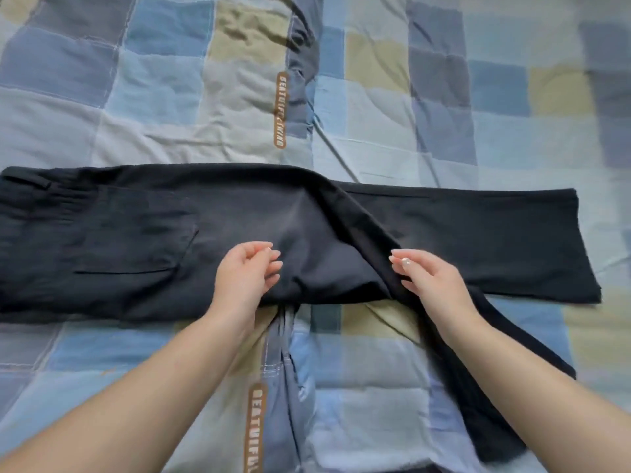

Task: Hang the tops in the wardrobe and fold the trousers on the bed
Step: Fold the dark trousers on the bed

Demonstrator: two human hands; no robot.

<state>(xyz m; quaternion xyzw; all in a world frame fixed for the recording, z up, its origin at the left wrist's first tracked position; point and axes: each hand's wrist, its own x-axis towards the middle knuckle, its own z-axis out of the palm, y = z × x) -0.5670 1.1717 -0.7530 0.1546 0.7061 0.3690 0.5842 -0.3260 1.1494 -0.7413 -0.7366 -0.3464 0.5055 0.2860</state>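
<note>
Black trousers lie flat across the bed, waist at the left, one leg stretched to the right. The other leg runs diagonally from the crotch toward the near right and passes under my right forearm. My left hand hovers over the crotch area with loosely curled fingers and holds nothing. My right hand sits on the raised fold where the diagonal leg starts and pinches that fabric between thumb and fingers.
The bed is covered by a patchwork quilt in blue, grey and beige squares, with a brown lettered label on its middle seam. A dark strip of cloth lies on the quilt at the far middle.
</note>
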